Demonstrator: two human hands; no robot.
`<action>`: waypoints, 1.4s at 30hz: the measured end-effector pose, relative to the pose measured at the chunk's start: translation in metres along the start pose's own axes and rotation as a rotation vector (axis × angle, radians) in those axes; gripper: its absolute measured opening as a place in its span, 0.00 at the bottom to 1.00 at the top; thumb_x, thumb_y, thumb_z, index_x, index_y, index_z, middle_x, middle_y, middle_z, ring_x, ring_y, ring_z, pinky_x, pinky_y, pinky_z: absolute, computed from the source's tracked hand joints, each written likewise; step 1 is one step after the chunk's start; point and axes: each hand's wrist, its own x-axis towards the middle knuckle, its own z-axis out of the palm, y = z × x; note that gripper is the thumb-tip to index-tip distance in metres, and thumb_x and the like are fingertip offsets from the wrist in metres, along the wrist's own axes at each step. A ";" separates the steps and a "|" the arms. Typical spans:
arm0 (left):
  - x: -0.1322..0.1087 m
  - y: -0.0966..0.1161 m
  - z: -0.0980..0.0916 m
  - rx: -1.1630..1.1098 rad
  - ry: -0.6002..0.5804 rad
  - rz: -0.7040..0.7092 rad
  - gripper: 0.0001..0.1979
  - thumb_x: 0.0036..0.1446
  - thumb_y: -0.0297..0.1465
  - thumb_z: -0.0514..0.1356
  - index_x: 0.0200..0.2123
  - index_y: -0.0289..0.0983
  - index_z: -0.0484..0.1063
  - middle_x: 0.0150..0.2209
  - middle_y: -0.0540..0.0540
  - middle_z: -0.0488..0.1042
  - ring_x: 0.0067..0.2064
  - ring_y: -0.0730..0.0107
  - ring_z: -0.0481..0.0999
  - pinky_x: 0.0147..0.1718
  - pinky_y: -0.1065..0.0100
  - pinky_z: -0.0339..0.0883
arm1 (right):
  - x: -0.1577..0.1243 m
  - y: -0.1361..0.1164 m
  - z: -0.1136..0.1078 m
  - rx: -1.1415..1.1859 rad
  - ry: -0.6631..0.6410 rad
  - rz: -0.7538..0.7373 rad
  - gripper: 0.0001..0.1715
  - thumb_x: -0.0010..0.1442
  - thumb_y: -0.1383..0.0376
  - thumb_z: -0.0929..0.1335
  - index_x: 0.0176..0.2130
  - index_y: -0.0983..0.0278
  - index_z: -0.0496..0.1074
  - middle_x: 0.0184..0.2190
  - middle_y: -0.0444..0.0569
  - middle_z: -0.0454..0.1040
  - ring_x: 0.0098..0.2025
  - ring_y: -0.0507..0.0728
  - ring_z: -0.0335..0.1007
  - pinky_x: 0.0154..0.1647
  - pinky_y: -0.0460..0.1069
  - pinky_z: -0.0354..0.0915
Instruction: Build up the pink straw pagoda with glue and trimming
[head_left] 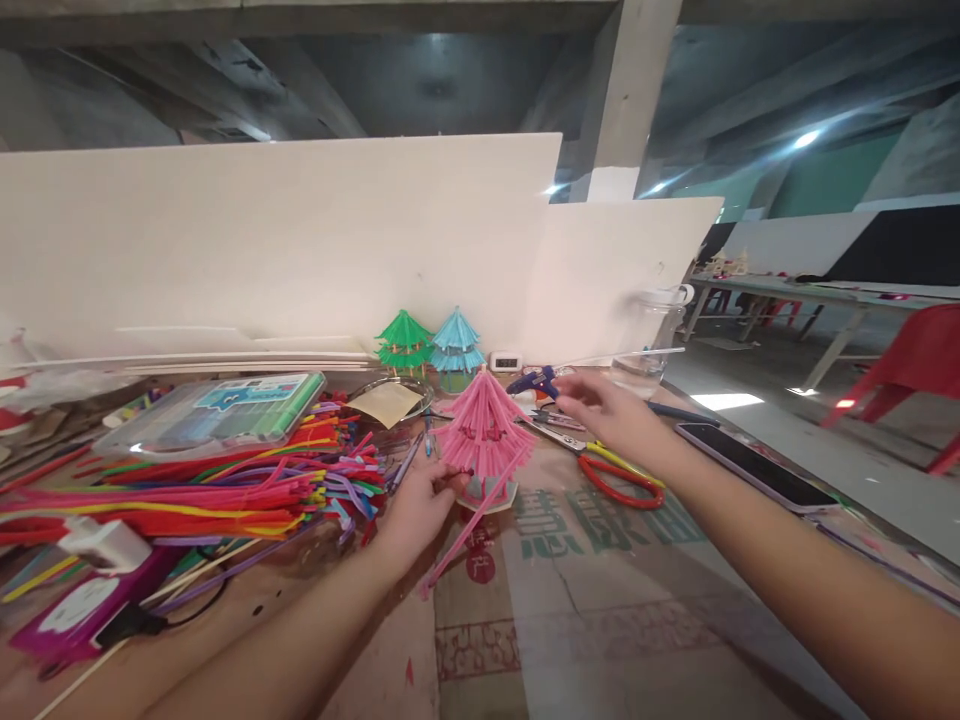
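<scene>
A pink two-tiered pavilion model (486,425), made of fuzzy pipe cleaners, stands on a small pale base in front of me. My left hand (424,505) is closed in a pinch at its lower left side; a small dark red bit shows at the fingertips. One loose-ended pink pipe cleaner (469,530) slants from the model down to the table. Behind and to the right, my right hand (611,410) has its fingers closed at the near end of a dark blue glue gun (534,381). Part of the grip is hidden.
Bundled coloured pipe cleaners (225,500), a marker case (217,415) and a purple power strip (90,605) lie left. Green (403,342) and blue (457,345) pavilion models stand behind. Red-handled scissors (619,482), a phone (757,467) and a clear jug (649,335) are right.
</scene>
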 end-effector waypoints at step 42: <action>-0.001 0.002 -0.005 0.329 -0.044 0.109 0.11 0.57 0.28 0.53 0.30 0.37 0.75 0.32 0.45 0.79 0.37 0.64 0.75 0.38 0.68 0.65 | 0.010 -0.084 0.002 0.163 -0.316 -0.286 0.19 0.56 0.66 0.65 0.48 0.64 0.64 0.48 0.52 0.70 0.49 0.59 0.66 0.49 0.52 0.60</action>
